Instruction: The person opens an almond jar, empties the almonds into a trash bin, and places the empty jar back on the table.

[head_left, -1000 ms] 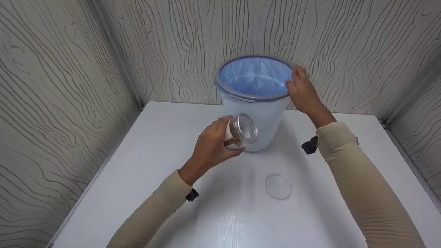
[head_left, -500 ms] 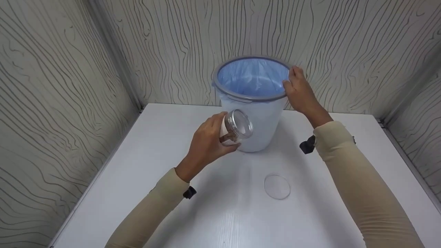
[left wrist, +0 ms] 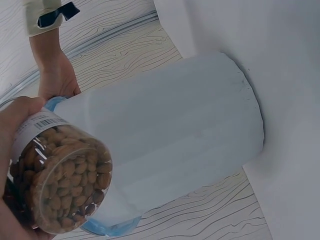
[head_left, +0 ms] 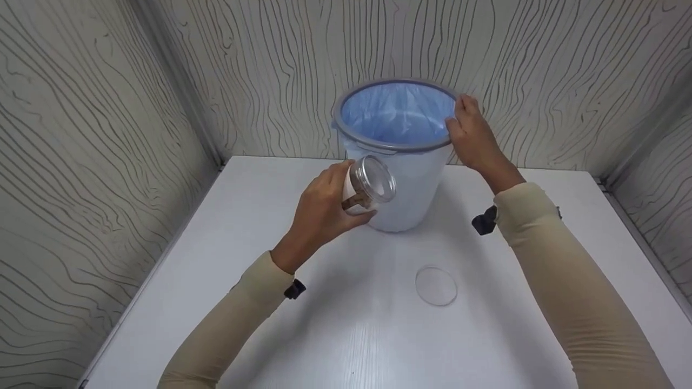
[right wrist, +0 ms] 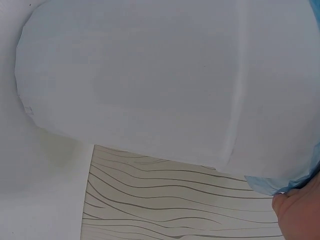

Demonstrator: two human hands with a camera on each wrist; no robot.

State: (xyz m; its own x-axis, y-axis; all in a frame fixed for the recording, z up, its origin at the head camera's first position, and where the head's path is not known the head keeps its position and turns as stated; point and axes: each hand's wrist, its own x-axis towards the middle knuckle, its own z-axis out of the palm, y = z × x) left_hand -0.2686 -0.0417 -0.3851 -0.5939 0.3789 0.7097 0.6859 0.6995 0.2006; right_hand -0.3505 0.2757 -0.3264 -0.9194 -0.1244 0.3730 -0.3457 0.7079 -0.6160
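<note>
Clear round jar (head_left: pixel 367 186) of almonds, lined bin (head_left: pixel 397 162)

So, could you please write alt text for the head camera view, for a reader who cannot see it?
A person's left hand holds a clear jar of almonds tilted beside a white bin with a blue liner, while the right hand grips the bin's grey rim. A clear round lid lies on the white table.
</note>
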